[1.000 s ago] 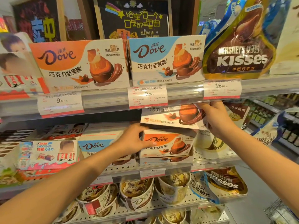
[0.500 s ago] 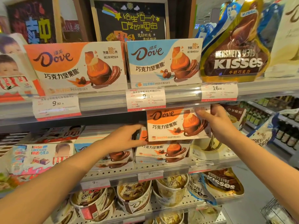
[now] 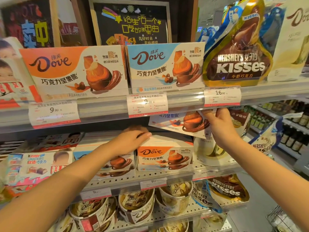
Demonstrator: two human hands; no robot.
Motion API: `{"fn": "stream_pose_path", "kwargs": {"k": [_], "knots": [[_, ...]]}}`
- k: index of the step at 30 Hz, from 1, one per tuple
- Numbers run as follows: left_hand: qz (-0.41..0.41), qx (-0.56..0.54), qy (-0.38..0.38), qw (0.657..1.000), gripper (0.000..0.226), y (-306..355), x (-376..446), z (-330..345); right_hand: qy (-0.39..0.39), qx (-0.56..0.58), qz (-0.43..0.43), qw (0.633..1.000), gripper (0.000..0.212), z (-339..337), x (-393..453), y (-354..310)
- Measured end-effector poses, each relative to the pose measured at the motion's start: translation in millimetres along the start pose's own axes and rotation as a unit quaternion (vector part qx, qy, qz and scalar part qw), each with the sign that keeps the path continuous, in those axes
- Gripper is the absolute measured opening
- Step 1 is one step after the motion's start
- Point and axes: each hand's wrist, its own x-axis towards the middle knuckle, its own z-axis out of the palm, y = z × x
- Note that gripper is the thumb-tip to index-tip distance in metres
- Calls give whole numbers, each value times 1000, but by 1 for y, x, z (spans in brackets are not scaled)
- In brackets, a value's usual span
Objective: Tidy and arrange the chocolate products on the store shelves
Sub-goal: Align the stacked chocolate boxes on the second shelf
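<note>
From the head camera, an orange Dove box [image 3: 179,123] is held tilted in the gap under the upper shelf [image 3: 184,102], its top edge hidden behind that shelf's price strip. It is gripped at its right end by the right hand [image 3: 217,124], whose fingers [image 3: 208,113] are curled round the box's upper right corner. The box is raised clear of the middle shelf [image 3: 167,177] and hangs above a second orange Dove box [image 3: 164,155] that stands there upright. The left hand [image 3: 132,139] is laid on the top left corner of that standing box, with the fingers bent over its edge and the thumb along the top.

Just left of the standing box, a blue Dove box [image 3: 115,162] is partly hidden by the left forearm, and further left a Kinder box [image 3: 33,164] is set on the same shelf. On the upper shelf a large orange Dove box [image 3: 73,71], a light-blue Dove box [image 3: 165,66] and a gold Hershey's Kisses bag [image 3: 239,64] are lined up side by side, with price tags [image 3: 148,103] clipped below them. On the lowest shelf, round tubs [image 3: 175,195] filled with wrapped Dove chocolates are stood beside more Kisses bags [image 3: 229,190].

The held box is white with an orange band, and a brown chocolate shell with an orange filling is printed on its face.
</note>
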Motion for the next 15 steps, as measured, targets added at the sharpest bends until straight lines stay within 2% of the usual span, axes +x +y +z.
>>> {"fn": "stream_pose_path", "kwargs": {"k": [5,11,13,15], "knots": [[-13,34,-50,998,25,3,17,-11,-4,-11,-13,1000,51,-5,-3,1],[-66,-38,-97,992,16,-9,27,-22,-2,-17,-24,1000,41,-12,-4,0],[-87,-47,-136,986,21,-8,26,-23,-2,-24,-28,999,38,-14,-5,0],[-93,-5,-177,980,35,-6,27,-21,-3,-24,-32,999,37,-14,-6,-2]]}}
